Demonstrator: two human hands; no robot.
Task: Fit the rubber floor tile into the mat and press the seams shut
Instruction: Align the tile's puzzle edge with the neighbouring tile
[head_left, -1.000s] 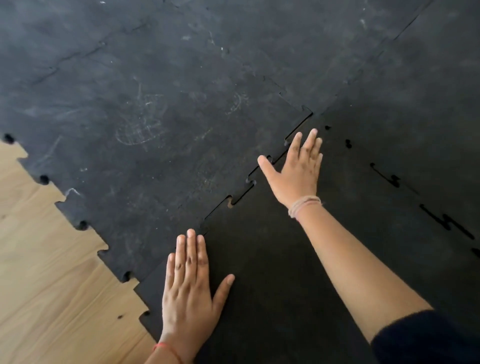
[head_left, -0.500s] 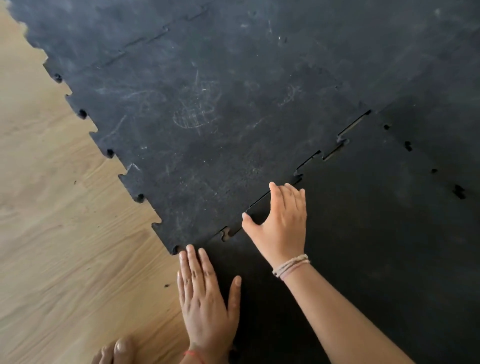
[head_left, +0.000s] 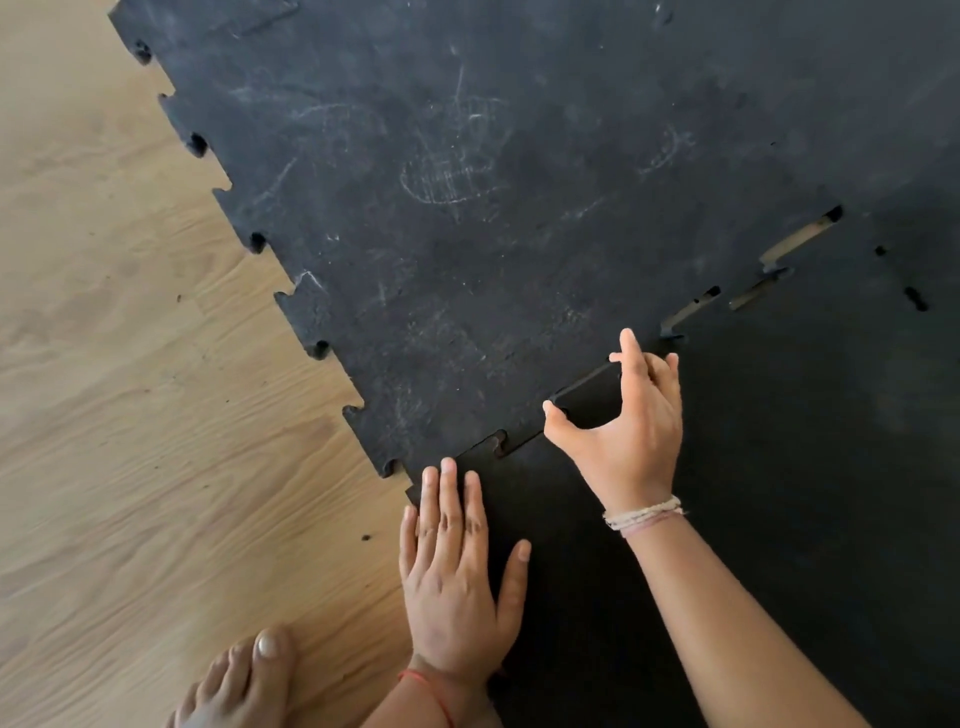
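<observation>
A dark, clean rubber floor tile (head_left: 779, 519) lies at the lower right against the scuffed black mat (head_left: 467, 234). Their toothed seam runs diagonally, and open gaps (head_left: 795, 241) at its far end show the floor beneath. My left hand (head_left: 457, 582) lies flat, fingers spread, on the tile's near corner by the seam. My right hand (head_left: 628, 436) arches over one tab of the tile at the seam. Its thumb sits on the tab's near corner and its fingertips on the far one, gripping it.
Light wooden floor (head_left: 130, 415) fills the left side, beyond the mat's toothed outer edge (head_left: 291, 301). A bare foot (head_left: 244, 680) rests on the wood at the bottom edge, just left of my left wrist.
My right hand has come back along the seam from its far end to a tab near my left hand and curled onto it. The view has shifted left and down, bringing the foot in.
</observation>
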